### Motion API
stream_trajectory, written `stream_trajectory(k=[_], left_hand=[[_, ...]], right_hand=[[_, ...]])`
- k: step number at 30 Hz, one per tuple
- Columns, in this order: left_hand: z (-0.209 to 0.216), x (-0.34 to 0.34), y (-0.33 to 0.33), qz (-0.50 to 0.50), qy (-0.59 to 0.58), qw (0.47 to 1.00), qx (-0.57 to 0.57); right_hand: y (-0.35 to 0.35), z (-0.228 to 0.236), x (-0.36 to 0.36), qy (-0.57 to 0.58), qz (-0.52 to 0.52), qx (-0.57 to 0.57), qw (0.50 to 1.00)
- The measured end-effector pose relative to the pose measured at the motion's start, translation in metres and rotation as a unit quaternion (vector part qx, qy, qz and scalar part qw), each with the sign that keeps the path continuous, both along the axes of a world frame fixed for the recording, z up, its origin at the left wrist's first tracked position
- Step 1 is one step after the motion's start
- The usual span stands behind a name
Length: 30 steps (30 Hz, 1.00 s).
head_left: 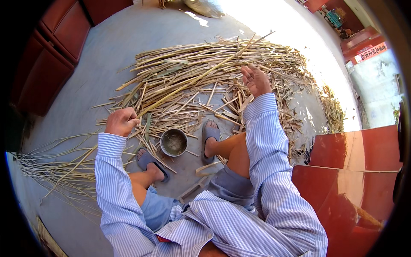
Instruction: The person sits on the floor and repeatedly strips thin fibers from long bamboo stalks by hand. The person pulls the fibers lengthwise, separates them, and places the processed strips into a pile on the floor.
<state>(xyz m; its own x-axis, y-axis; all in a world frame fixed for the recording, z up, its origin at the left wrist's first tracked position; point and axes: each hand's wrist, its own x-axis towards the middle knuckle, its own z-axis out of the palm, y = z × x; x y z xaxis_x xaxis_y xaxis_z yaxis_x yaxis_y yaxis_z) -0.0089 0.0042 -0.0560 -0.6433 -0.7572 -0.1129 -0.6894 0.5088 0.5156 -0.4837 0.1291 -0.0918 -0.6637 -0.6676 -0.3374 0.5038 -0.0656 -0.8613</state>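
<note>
My left hand (121, 121) is closed, thumb against fingers, at the near end of a long yellowish dry stalk (192, 81). The stalk slants up and right across a big pile of dry stalks (184, 64). Over the pile's right part, just below the stalk's far portion, my right hand (256, 80) is raised with its fingers loosely bent and apart; nothing shows clearly in it. Between my feet stands a round metal bowl (174, 142) with murky liquid inside.
Thin branching stems (60, 169) lie spread at the left. Red-brown seats (60, 30) stand at the upper left, glossy red panels (342, 184) at the lower right. Loose husks (287, 124) litter the concrete floor (111, 47). My sandalled feet flank the bowl.
</note>
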Motion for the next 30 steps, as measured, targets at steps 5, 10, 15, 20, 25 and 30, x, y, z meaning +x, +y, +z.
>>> stream_trajectory(k=[5, 10, 15, 20, 25, 30], left_hand=[[-0.009, -0.002, 0.005, -0.043, -0.031, 0.999, -0.006], [-0.007, -0.006, 0.008, -0.052, -0.044, 0.996, 0.061], [0.000, -0.048, 0.024, -0.015, 0.159, 0.983, 0.088], [0.015, -0.078, 0.038, -0.003, 0.213, 0.973, -0.083], [0.020, -0.081, 0.034, 0.020, 0.230, 0.966, -0.118], [0.020, -0.081, 0.024, 0.022, 0.254, 0.960, -0.113]], right_hand=[[-0.002, 0.047, 0.055, 0.210, 0.087, 0.085, 0.970], [-0.007, 0.039, 0.055, 0.283, 0.079, 0.096, 0.951], [-0.011, 0.052, 0.097, 0.318, 0.166, 0.108, 0.927], [-0.021, 0.052, 0.113, 0.355, 0.155, 0.101, 0.916], [-0.034, 0.057, 0.132, 0.634, -0.010, 0.144, 0.760], [-0.040, 0.052, 0.174, 0.768, 0.033, 0.099, 0.632]])
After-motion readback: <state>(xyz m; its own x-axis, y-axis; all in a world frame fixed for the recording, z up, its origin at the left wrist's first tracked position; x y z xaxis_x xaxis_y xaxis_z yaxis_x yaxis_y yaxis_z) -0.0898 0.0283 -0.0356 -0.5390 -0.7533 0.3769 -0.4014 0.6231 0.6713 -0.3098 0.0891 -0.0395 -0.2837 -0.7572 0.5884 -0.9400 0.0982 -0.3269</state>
